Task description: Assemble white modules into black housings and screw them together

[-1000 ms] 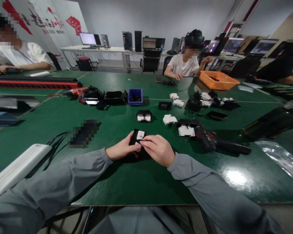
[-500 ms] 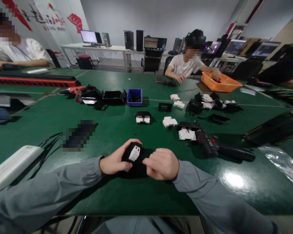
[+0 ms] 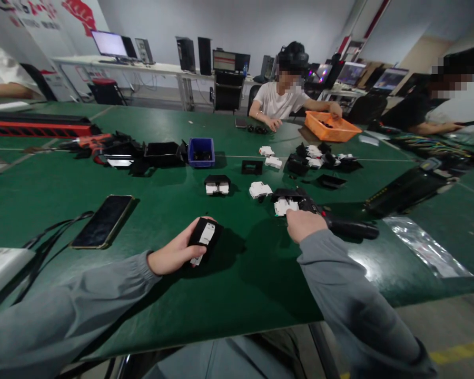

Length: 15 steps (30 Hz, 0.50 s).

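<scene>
My left hand point(image 3: 179, 251) is closed around a black housing point(image 3: 197, 231) that has a white block like a circuit breaker point(image 3: 208, 233) set in it. The thumb presses on its near side, just above the table. My right hand point(image 3: 306, 225) is stretched forward over the near edge of a white breaker-like module point(image 3: 285, 206) under a black cover, beside a black power screwdriver point(image 3: 351, 227). Its fingers are mostly hidden by the back of the hand, so a grip cannot be made out. Farther off stand a black-and-white assembly point(image 3: 217, 186) and a loose white module point(image 3: 259, 189).
A phone point(image 3: 103, 221) and a white power strip point(image 3: 8, 263) lie at left. Behind are a blue bin point(image 3: 201, 152), a black frame point(image 3: 252, 167) and several black and white parts. Across the table, a person's hand is at an orange basket point(image 3: 332, 127). A plastic bag point(image 3: 428, 247) lies at right.
My right hand has moved away from the housing, forward and right to the white module and screwdriver. My left hand still holds the housing, now turned somewhat. The view has swung right.
</scene>
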Each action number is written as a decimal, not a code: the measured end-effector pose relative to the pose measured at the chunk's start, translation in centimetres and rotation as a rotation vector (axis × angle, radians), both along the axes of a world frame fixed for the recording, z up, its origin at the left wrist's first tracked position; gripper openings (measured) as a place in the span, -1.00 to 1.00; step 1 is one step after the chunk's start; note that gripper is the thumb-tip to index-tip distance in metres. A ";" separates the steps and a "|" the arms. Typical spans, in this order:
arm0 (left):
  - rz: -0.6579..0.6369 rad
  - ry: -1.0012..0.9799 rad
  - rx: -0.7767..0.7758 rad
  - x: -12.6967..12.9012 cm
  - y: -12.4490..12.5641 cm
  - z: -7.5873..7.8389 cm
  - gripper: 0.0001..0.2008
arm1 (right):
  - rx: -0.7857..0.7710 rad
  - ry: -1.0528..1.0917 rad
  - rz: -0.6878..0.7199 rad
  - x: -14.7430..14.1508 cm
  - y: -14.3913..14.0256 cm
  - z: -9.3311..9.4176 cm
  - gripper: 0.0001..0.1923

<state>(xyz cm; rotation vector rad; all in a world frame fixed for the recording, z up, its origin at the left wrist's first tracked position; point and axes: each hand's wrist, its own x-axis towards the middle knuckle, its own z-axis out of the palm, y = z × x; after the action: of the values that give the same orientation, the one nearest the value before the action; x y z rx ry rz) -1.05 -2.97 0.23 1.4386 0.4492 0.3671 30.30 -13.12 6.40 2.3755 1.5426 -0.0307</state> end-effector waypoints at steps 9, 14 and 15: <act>-0.024 0.031 0.070 0.3 0.0 0.6 -0.34 | 0.042 0.031 0.023 -0.9 1.2 -1.1 -0.82; 0.027 -0.020 0.116 0.4 -0.3 0.6 -0.38 | 0.219 0.185 0.305 -3.8 1.6 -2.0 -0.87; 0.067 -0.031 0.141 0.5 -0.4 0.6 -0.39 | 0.286 0.277 0.370 -4.6 1.7 -2.5 -0.89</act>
<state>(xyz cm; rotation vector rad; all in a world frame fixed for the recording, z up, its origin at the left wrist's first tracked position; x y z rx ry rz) -0.59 -3.33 0.80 1.5553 0.4546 0.4822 25.71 -11.47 3.93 2.3231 2.2330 -0.0632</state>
